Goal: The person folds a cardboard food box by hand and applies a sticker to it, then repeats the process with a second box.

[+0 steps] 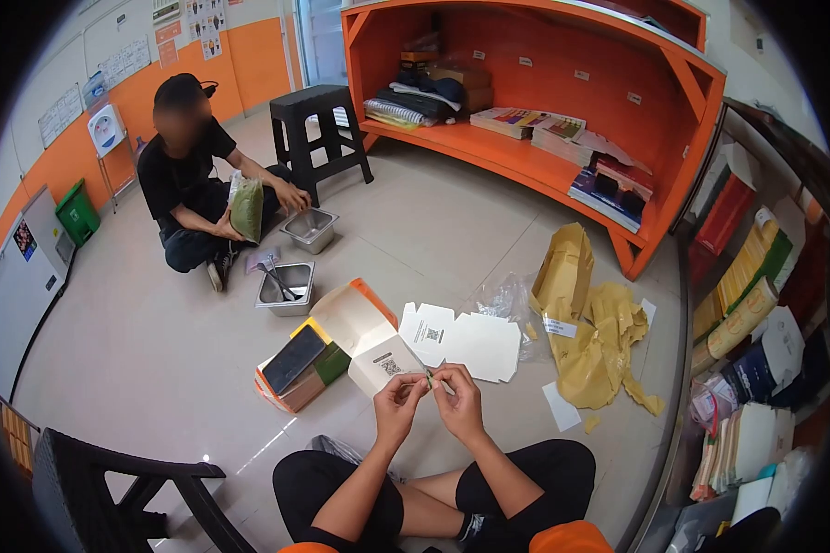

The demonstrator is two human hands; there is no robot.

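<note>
My left hand and my right hand meet above the floor in front of my crossed legs, fingertips pinched together. Between them is a small greenish piece, too small to name. Just beyond my left hand stands an open white box with a QR code and an orange edge. A flat, unfolded white carton lies behind my fingers. To the left, a dark phone rests on a pile of coloured boxes.
Torn brown paper packaging and clear plastic lie right. Ahead-left, a seated person holds a bag of green contents near two metal pans. Black stools, an orange shelf and a book rack surround the floor.
</note>
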